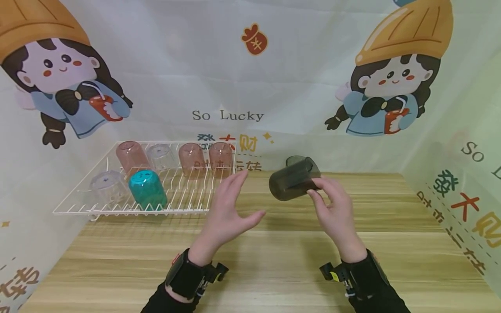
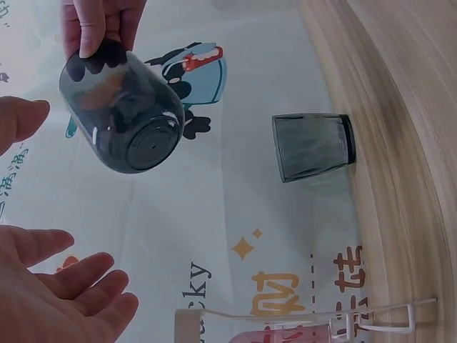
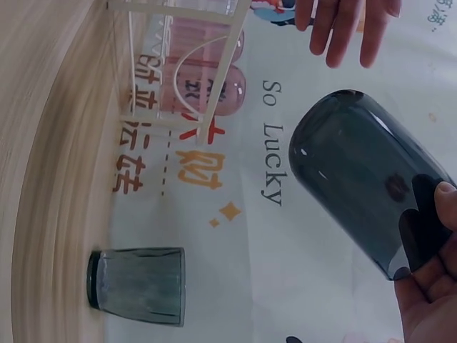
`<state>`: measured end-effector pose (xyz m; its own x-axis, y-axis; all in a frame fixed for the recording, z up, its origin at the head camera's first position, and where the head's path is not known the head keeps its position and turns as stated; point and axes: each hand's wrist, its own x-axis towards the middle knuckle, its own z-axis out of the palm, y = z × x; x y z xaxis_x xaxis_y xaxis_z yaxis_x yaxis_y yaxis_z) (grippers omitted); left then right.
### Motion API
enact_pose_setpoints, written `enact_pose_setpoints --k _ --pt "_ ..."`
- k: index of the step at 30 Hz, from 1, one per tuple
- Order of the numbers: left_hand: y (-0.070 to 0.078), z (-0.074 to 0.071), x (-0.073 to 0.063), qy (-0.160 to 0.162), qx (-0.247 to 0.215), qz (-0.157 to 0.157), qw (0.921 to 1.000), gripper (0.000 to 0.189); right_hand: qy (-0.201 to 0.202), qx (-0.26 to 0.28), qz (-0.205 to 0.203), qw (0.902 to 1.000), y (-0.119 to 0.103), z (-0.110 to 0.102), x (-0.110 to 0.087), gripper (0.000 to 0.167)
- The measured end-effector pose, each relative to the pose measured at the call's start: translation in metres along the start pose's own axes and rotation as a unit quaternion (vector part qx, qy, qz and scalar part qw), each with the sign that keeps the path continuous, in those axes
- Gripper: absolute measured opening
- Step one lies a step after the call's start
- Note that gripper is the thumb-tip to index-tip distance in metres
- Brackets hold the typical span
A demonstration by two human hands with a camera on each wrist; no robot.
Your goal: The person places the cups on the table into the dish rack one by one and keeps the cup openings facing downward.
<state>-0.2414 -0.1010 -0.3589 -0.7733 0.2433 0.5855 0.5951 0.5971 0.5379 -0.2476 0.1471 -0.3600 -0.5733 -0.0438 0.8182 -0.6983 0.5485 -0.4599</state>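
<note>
My right hand [image 1: 332,208] pinches a dark grey see-through cup [image 1: 288,180] near its rim, fingertips inside the mouth and thumb outside. The cup is tilted on its side above the table, its base toward my left hand [image 1: 228,213]. That left hand holds nothing; its fingers are spread and thumb apart, a short way from the cup's base. A second grey cup [image 2: 314,146] stands upright on the table near the back cloth, mostly hidden behind the held cup in the head view.
To the left, a white wire rack [image 1: 188,211] holds several upside-down cups: a teal cup [image 1: 148,190], pink cups [image 1: 192,161] and clear cups [image 1: 107,187]. A printed cloth [image 1: 297,78] hangs behind the wooden table [image 1: 274,269] and along its sides.
</note>
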Motion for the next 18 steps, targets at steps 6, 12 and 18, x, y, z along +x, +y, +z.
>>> enact_pose_setpoints --k 6,12,18 --pt "0.003 0.001 0.001 0.004 0.001 -0.005 1.0 0.097 0.014 0.025 0.007 0.9996 -0.007 0.001 -0.001 0.018" --pt "0.007 0.002 0.003 0.015 -0.002 0.0 0.9999 0.099 0.018 0.055 0.027 0.998 -0.012 0.005 -0.003 0.017" --pt "0.01 0.003 0.003 0.017 -0.023 0.003 0.9996 0.101 0.008 0.121 0.059 0.9909 -0.014 0.007 -0.006 0.019"
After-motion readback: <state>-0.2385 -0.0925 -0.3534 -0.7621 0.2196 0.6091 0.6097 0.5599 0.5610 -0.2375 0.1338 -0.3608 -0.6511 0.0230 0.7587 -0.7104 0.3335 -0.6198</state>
